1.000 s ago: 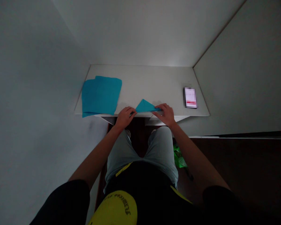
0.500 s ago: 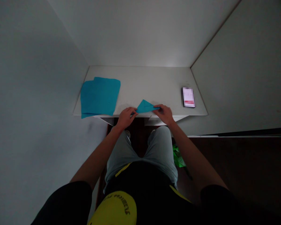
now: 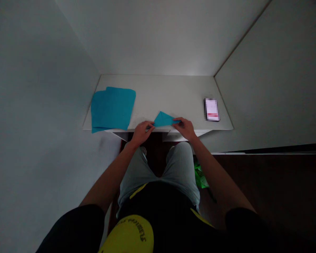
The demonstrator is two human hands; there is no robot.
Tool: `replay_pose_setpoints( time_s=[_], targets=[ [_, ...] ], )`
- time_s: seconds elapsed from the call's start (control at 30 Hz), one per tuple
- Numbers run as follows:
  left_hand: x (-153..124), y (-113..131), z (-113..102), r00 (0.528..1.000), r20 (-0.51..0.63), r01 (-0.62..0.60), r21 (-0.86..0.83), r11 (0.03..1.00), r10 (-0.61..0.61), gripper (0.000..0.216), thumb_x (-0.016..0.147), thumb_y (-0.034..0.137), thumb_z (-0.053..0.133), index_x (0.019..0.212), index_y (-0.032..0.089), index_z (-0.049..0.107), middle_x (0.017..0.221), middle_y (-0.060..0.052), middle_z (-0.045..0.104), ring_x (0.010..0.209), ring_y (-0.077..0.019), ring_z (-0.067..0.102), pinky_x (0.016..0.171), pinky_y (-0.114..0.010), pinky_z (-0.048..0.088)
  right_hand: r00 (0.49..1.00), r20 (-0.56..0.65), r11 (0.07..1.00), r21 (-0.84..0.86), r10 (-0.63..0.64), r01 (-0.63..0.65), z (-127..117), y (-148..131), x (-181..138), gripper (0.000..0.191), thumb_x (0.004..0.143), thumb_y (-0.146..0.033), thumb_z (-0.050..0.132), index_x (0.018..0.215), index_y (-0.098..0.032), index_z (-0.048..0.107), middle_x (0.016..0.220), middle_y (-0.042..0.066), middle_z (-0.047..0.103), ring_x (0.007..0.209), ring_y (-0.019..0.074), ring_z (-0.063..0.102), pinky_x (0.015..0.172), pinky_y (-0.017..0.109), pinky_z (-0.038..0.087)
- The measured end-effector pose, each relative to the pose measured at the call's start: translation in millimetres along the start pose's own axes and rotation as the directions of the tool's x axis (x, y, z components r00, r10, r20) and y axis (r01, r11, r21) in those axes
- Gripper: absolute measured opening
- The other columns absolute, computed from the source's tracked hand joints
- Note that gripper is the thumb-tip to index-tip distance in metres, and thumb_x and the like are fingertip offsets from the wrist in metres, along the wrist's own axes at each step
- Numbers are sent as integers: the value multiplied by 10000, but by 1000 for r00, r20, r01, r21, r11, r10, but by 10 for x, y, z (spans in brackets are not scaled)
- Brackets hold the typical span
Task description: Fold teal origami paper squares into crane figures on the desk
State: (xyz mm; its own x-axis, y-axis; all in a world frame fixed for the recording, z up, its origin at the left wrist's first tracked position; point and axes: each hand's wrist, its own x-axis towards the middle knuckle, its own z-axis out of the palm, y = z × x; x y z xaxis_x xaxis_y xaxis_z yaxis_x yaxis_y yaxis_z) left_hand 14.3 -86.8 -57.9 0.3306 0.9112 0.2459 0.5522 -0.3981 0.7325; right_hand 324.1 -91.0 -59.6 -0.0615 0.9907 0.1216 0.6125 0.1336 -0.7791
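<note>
One folded turquoise paper-like piece [image 3: 162, 120], pinched at both ends by one white rectangular tabletop's [image 3: 171, 93] near edge.
Left hand [image 3: 142, 132] and right hand [image 3: 185, 128], fingertips nearly closed, each grip a corner; an uneven tug could, I'd guess, skew the creases. One dark-edged rectangular device [image 3: 212, 109]; at least two flat turquoise sheets [image 3: 113, 108], overlapping, exact count hidden.

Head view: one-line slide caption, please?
Left hand and right hand hold a folded turquoise paper piece at the white tabletop.
</note>
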Motion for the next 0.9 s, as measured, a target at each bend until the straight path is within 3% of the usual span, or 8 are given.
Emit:
replay_pose_setpoints(
  time_s=[0.2, 0.43, 0.63, 0.77, 0.9],
  targets=[
    [-3, -20, 9, 999, -10, 36, -88, 995, -37, 63, 1031, 255, 699, 972, 235, 695, 1248, -65, 831, 1148, -221, 785, 1049, -419, 623, 1000, -22, 1000, 20, 11, -10, 7, -34, -3, 411, 918, -522, 793, 1248, -277, 794, 952, 33, 833, 837, 235, 755, 842, 380, 583],
    [-12, -3, -1, 999, -7, 37, -67, 997, -37, 66, 1028, 264, 707, 971, 236, 689, 1258, -62, 829, 1156, -219, 782, 1053, -417, 622, 999, -37, 999, 12, 31, -30, 7, -35, -7, 428, 922, -522, 766, 1268, -270, 779, 921, 29, 817, 835, 239, 748, 840, 385, 571],
    [-3, 44, -27, 1000, 17, 16, 15, 1000, -16, 81, 1008, 225, 727, 944, 243, 681, 1271, -62, 828, 1195, -229, 770, 1106, -433, 587, 973, -160, 985, -27, 165, -171, 131, -86, 85, 370, 878, -474, 746, 1177, -259, 780, 867, 18, 785, 789, 239, 715, 811, 378, 531],
    [18, 140, -32, 999, 20, 35, 102, 994, -38, 105, 988, 281, 787, 964, 246, 692, 1271, -59, 821, 1194, -239, 763, 1098, -422, 580, 932, -257, 966, 103, 256, -237, 291, -223, 177, 380, 805, -512, 786, 1068, -242, 742, 758, -7, 717, 740, 231, 664, 782, 368, 513],
    [108, 304, 3, 998, 49, 24, 255, 967, -38, 225, 980, 434, 820, 1031, 239, 722, 1213, -91, 800, 1182, -286, 746, 1054, -431, 580, 940, -270, 947, 293, 210, -128, 460, -376, 244, 316, 806, -518, 747, 950, -247, 672, 750, -16, 669, 714, 203, 611, 719, 338, 487]
  ],
)
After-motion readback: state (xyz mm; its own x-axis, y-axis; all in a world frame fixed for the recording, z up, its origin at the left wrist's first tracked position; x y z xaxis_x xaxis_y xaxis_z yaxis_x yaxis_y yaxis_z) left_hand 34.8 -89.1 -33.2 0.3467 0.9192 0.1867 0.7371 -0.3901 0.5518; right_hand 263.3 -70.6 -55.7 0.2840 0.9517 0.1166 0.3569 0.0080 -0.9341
